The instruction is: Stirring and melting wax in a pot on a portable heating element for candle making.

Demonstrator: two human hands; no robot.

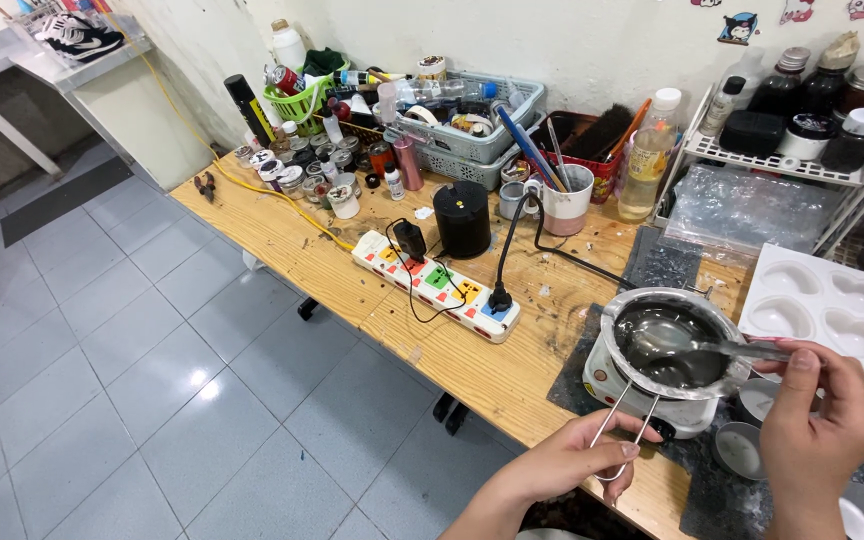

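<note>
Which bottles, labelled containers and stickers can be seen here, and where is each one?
Oil bottle: beside the white rack, tall, clear, yellowish, white cap.
White bottle: back left, against the wall.
Small jars: clustered on the table's left end, pale lids.
Cartoon stickers: on the wall, top right.

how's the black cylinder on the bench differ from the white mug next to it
The black cylinder is dark, closed on top and bears no handle; the white mug is pale, open and stuffed with upright tools. The cylinder looks taller and wider. Both stand upright on the wooden bench.
</note>
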